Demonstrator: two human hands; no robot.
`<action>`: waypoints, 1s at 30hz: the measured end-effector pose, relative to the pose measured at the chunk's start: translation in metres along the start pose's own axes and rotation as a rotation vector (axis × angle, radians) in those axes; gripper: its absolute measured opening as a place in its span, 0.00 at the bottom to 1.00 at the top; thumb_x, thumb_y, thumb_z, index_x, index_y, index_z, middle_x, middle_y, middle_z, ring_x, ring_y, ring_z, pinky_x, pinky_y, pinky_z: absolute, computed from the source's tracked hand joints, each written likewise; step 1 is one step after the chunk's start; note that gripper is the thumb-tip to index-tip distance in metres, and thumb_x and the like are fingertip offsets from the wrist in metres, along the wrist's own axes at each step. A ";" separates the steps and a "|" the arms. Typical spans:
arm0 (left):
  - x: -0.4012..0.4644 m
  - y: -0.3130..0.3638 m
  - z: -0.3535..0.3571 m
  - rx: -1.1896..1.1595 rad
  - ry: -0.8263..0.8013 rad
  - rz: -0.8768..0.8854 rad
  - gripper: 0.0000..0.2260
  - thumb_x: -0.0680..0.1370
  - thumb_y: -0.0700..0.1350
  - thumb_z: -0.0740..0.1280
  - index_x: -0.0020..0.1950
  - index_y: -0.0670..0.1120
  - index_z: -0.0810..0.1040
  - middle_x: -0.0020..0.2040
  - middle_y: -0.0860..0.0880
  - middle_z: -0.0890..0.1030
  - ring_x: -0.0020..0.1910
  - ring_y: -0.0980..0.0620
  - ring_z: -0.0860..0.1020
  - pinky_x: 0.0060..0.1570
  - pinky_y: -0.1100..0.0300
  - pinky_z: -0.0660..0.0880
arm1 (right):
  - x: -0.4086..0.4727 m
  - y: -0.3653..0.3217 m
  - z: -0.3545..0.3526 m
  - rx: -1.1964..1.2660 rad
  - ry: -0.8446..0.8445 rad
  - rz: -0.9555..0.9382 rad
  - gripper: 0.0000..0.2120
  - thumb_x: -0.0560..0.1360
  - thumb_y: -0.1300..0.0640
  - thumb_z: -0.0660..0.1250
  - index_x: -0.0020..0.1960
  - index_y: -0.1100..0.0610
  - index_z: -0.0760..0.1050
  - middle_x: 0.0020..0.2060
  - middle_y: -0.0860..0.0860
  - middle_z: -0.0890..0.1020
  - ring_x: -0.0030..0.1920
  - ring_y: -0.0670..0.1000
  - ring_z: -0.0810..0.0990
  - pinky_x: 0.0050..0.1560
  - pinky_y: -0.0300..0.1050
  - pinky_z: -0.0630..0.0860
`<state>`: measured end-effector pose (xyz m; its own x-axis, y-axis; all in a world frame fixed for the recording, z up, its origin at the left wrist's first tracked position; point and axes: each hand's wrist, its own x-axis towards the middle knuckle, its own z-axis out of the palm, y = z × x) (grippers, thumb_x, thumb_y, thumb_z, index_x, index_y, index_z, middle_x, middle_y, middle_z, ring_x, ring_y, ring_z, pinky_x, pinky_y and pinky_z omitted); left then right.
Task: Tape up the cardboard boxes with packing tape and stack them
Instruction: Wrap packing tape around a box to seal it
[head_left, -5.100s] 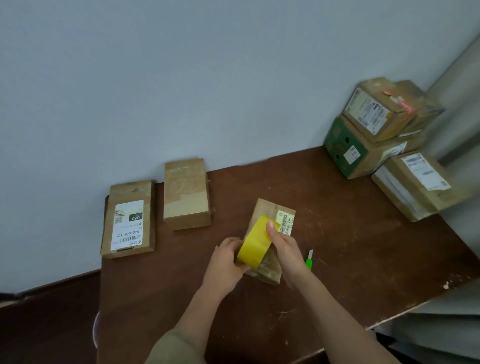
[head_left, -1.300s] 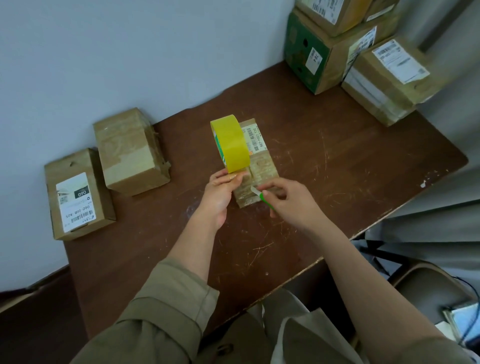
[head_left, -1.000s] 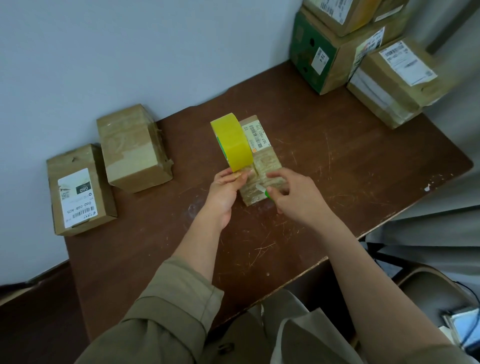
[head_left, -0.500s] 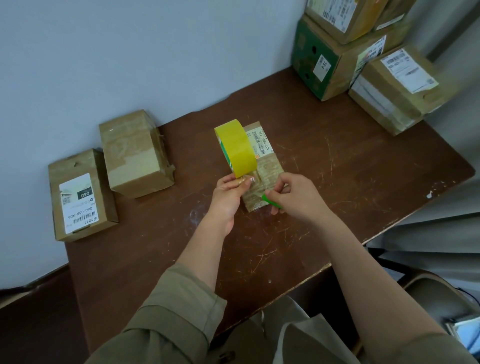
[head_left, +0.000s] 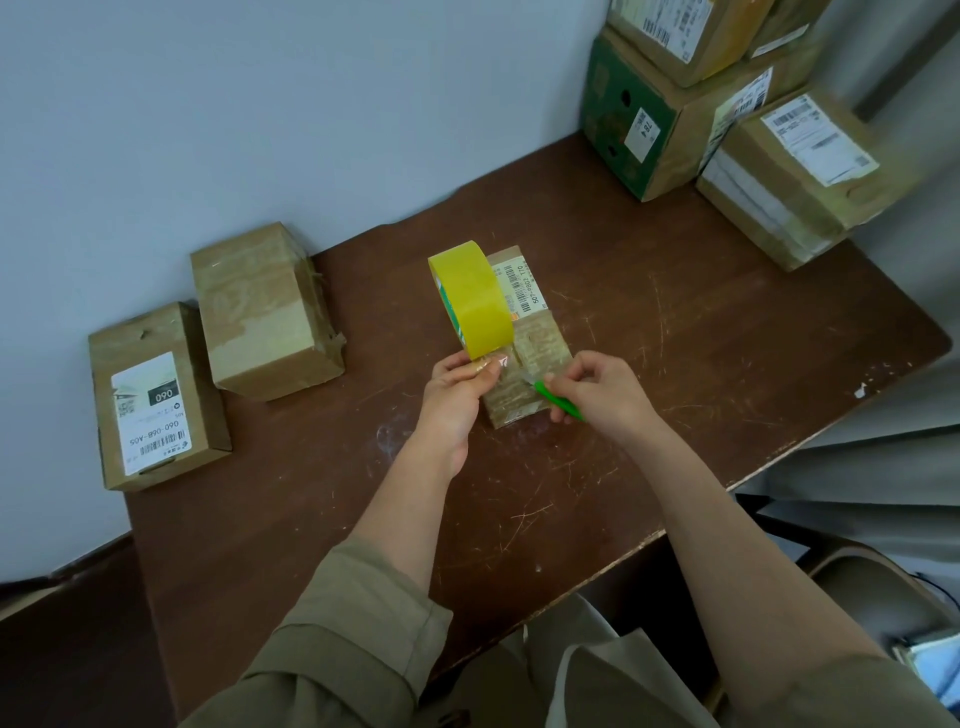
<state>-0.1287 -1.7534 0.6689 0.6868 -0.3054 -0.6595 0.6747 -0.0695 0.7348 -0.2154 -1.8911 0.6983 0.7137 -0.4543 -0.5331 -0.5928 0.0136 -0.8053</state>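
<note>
A small flat cardboard box (head_left: 537, 343) with a barcode label lies at the middle of the brown table (head_left: 701, 322). My left hand (head_left: 457, 395) holds a yellow tape roll (head_left: 471, 299) upright by its lower edge, just left of the box, with clear tape stretched toward the box. My right hand (head_left: 597, 389) grips a green cutter (head_left: 558, 402) whose tip meets the tape over the box's near end.
Two more cardboard boxes sit at the left against the wall: a taped one (head_left: 265, 312) and a labelled one (head_left: 153, 397). A stack of larger boxes (head_left: 675, 104) fills the far right corner, another box (head_left: 795, 176) beside it. A chair (head_left: 872, 597) stands at lower right.
Five seconds ago both hands pressed the tape roll onto the box. Since then my right hand took the green cutter, and over the last second its tip moved to the stretched tape.
</note>
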 end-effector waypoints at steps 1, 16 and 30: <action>0.001 0.000 0.000 -0.007 0.005 0.001 0.17 0.77 0.42 0.72 0.65 0.41 0.78 0.54 0.63 0.74 0.48 0.65 0.76 0.44 0.67 0.69 | -0.001 0.000 -0.001 -0.017 -0.028 0.000 0.12 0.78 0.62 0.70 0.38 0.59 0.70 0.25 0.54 0.81 0.25 0.45 0.78 0.31 0.34 0.74; 0.003 0.015 0.000 -0.048 0.016 -0.051 0.10 0.82 0.44 0.65 0.44 0.50 0.83 0.49 0.54 0.84 0.60 0.50 0.78 0.69 0.46 0.66 | -0.003 0.010 -0.008 0.200 0.043 0.031 0.11 0.79 0.62 0.69 0.39 0.59 0.72 0.28 0.53 0.81 0.30 0.47 0.79 0.41 0.39 0.77; -0.008 0.036 -0.017 0.124 0.119 0.170 0.11 0.83 0.47 0.63 0.43 0.50 0.81 0.49 0.54 0.81 0.51 0.54 0.76 0.53 0.57 0.72 | 0.033 0.073 -0.013 -0.144 0.499 0.209 0.09 0.81 0.49 0.65 0.53 0.54 0.76 0.55 0.55 0.79 0.63 0.59 0.72 0.64 0.53 0.69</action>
<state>-0.1054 -1.7375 0.6984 0.8197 -0.2090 -0.5333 0.5133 -0.1450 0.8458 -0.2397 -1.9163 0.6255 0.3331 -0.8221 -0.4617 -0.7726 0.0427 -0.6334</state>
